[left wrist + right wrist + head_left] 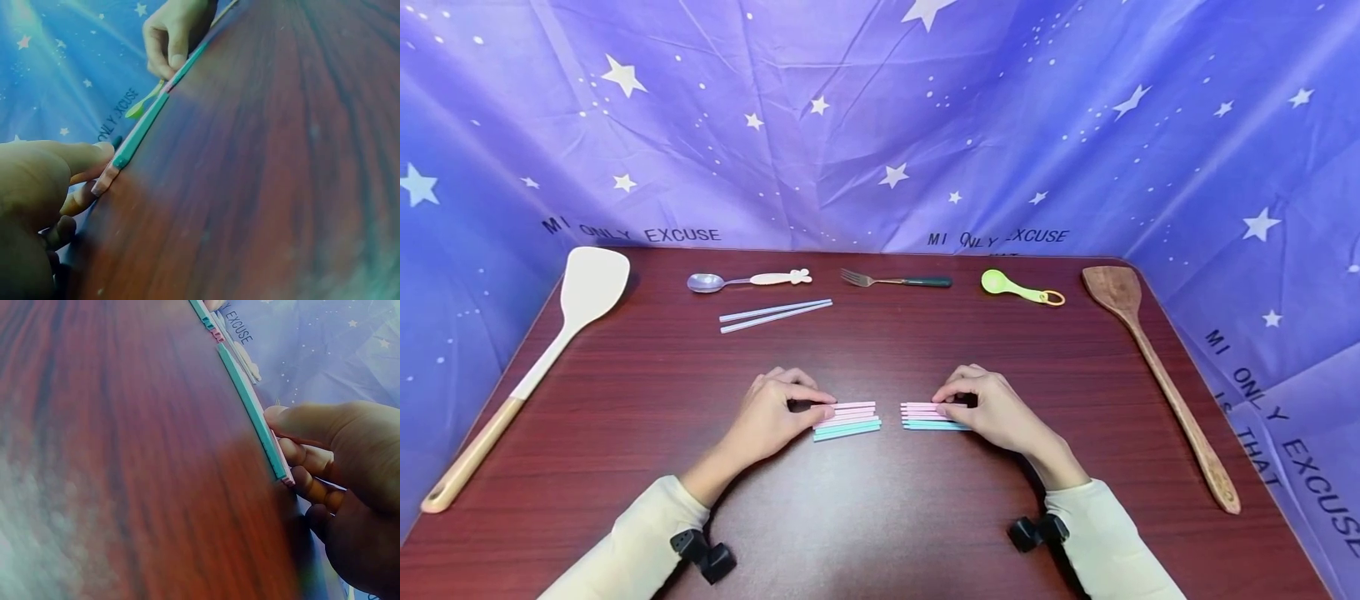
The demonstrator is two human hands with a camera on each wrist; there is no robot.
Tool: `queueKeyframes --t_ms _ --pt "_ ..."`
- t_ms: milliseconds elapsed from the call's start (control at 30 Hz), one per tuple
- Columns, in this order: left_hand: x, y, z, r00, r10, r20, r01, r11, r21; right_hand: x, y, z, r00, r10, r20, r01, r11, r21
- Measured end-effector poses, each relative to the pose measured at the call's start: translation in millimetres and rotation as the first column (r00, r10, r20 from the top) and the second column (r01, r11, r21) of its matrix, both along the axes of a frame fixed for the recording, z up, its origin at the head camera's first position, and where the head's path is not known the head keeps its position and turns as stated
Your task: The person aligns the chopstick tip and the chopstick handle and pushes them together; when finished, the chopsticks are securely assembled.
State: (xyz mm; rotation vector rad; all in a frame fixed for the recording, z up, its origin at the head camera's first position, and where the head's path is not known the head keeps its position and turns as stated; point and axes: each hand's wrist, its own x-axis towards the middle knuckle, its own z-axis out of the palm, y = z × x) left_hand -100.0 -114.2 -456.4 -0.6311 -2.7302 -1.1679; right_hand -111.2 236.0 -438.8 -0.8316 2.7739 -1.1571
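Two short bundles of pink and teal sticks lie end to end on the dark red table (880, 517), with a small gap between them. My left hand (820, 408) pinches the outer end of the left bundle (850, 420) with thumb and curled fingers. My right hand (944, 405) holds the outer end of the right bundle (921, 415) the same way. The left wrist view shows the left hand (87, 175) on the left bundle (140, 134), with the right hand (172, 37) beyond. In the right wrist view the right hand (294, 450) grips the right bundle (250, 403).
Along the far edge lie a white spatula with a wooden handle (550, 333), a metal spoon with a pink handle (737, 281), two pale sticks (775, 316), a fork (895, 281), a green spoon (1018, 287) and a wooden spatula (1150, 358). Purple starred cloth walls three sides.
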Motion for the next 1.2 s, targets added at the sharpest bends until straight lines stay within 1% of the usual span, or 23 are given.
queueKeyframes --t_ms 200,433,667,900,1033,1100,1200 --pt "1.0 3.7 -0.7 1.0 0.02 0.001 -0.02 1.0 -0.014 0.2 1.7 -2.7 1.0 -0.003 -0.004 0.003 1.0 -0.002" --pt "0.2 4.7 0.1 0.999 0.037 0.03 -0.036 0.999 -0.008 0.4 0.9 -1.1 1.0 -0.007 -0.012 0.006 1.0 -0.013" --pt "-0.1 5.9 1.0 0.998 0.05 0.04 -0.05 0.999 -0.015 0.6 0.3 -2.0 1.0 -0.009 -0.027 0.008 1.0 -0.023" --pt "-0.2 3.9 2.4 0.998 0.042 0.04 -0.042 0.999 0.006 1.2 -1.9 -1.1 0.999 -0.019 -0.043 0.018 0.999 -0.04" --pt "-0.9 1.1 4.0 0.999 0.03 0.015 -0.03 1.0 0.009 0.8 -2.7 0.4 0.999 -0.024 -0.031 0.023 0.999 -0.048" --pt "-1.6 0.0 4.6 1.0 0.024 0.007 -0.024 0.999 0.023 0.3 -2.9 1.6 0.999 -0.029 -0.03 0.028 0.998 -0.051" --pt "-2.1 -1.2 5.2 0.999 0.03 0.019 -0.031 0.998 0.05 -0.8 -2.5 3.4 0.999 -0.037 -0.038 0.035 0.998 -0.052"
